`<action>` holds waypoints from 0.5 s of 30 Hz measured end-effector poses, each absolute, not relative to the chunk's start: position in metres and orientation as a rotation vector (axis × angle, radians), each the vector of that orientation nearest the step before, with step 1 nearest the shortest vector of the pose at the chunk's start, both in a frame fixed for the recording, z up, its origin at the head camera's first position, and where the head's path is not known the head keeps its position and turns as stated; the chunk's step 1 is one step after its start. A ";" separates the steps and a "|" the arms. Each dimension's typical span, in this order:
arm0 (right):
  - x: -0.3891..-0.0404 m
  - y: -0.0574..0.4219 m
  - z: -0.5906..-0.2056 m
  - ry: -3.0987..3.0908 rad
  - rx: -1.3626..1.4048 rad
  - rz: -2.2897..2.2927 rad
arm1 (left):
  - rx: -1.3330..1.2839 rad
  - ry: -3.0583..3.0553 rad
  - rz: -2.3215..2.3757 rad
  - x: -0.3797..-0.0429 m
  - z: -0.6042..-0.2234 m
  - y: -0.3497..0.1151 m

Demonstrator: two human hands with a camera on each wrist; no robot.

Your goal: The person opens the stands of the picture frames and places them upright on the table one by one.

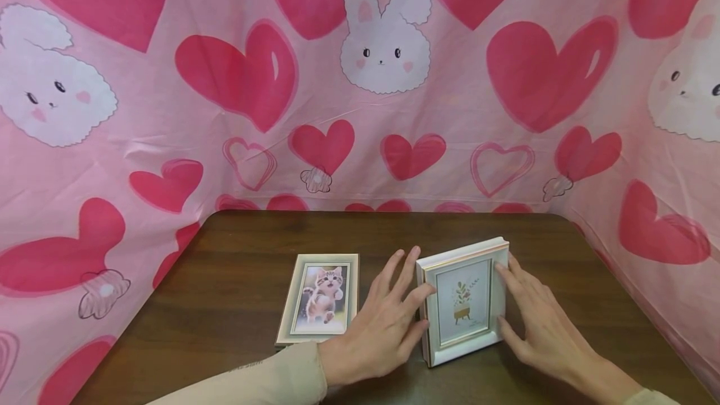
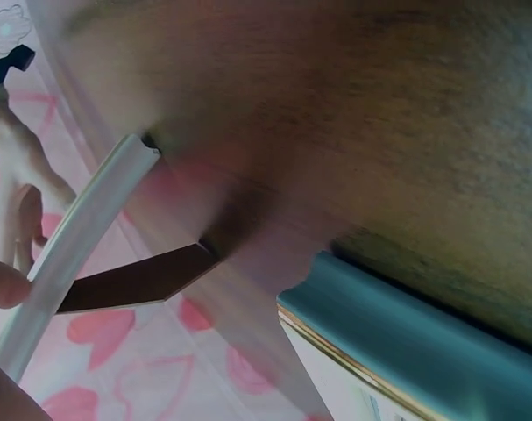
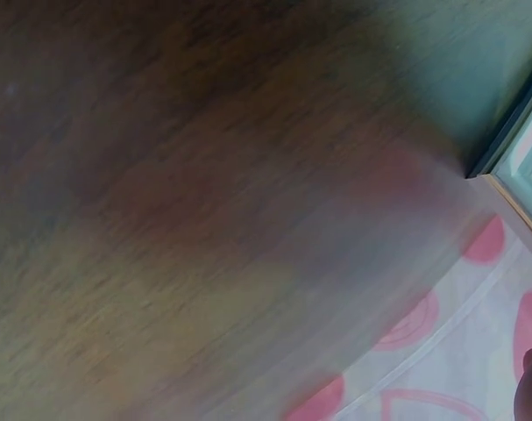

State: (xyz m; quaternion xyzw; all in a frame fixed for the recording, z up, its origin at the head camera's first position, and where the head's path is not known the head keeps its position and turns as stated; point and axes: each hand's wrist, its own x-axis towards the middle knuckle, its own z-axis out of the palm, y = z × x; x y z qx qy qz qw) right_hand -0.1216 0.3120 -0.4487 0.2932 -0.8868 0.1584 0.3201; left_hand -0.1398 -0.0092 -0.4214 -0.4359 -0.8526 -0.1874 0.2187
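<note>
A white picture frame (image 1: 464, 305) with a potted-plant print stands on the table, turned slightly. In the left wrist view its white edge (image 2: 81, 237) shows, with a dark brown support leg (image 2: 143, 279) behind it. At its left side is my left hand (image 1: 379, 327), index finger and thumb touching the edge, other fingers raised and spread. My right hand (image 1: 542, 320) is at the right side, fingertips against the edge with fingers fairly straight. To the left, a cream frame (image 1: 285, 317) with a kitten photo lies face up, partly behind my left forearm.
The dark wooden table (image 1: 247, 236) has rounded far corners. Pink cloth (image 1: 461, 111) printed with hearts and rabbits surrounds it on the back, left and right. The kitten frame lies close beside the left hand.
</note>
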 end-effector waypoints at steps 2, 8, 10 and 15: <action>-0.122 0.312 -0.449 -2.338 0.769 0.413 | -1.203 -2.365 -0.537 -0.139 -0.421 -0.009; -0.122 0.313 -0.448 -2.329 0.773 0.405 | -1.196 -2.330 -0.553 -0.139 -0.422 -0.008; -0.122 0.313 -0.448 -2.321 0.774 0.401 | -1.193 -2.302 -0.545 -0.140 -0.422 -0.007; -0.121 0.313 -0.449 -2.323 0.750 0.395 | -1.189 -2.263 -0.539 -0.143 -0.421 -0.005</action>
